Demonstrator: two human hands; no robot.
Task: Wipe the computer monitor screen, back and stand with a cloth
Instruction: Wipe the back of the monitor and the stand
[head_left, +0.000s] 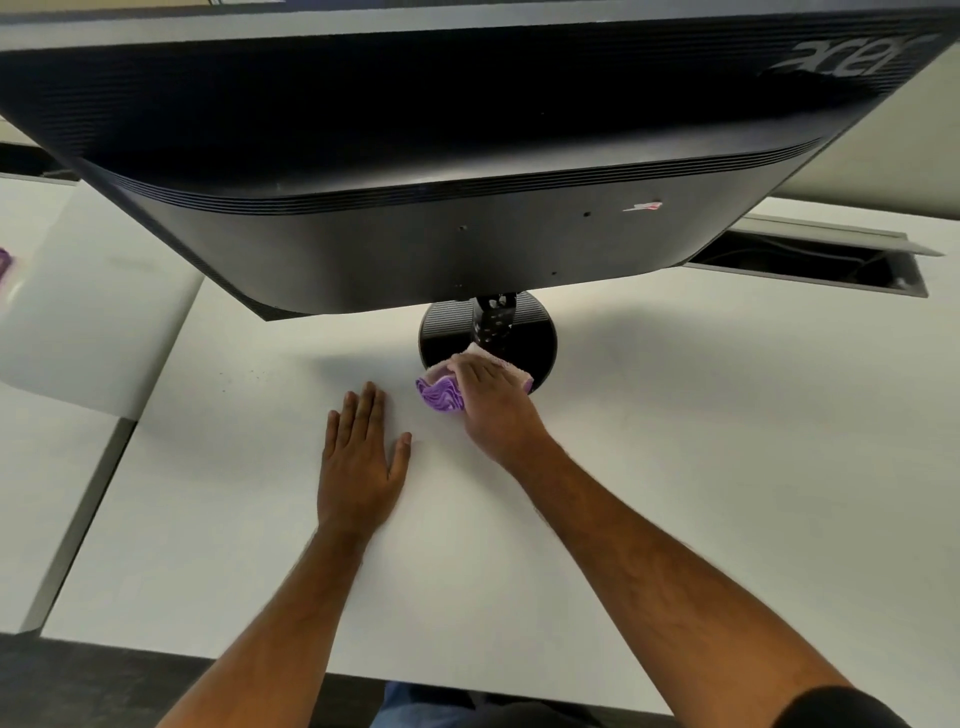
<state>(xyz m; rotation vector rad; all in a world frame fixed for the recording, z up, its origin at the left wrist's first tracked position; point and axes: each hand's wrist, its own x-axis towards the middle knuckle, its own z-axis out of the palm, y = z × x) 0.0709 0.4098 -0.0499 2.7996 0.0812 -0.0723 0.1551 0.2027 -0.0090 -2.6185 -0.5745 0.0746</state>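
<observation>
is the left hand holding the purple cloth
No, the left hand lies flat and bare on the desk; the right hand grips the purple cloth.

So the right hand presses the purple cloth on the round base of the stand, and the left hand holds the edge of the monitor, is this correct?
Not quite. In the head view the left hand does not hold the monitor; it rests flat on the white desk, fingers straight. The rest is correct: the right hand presses the purple cloth on the round base of the stand.
</observation>
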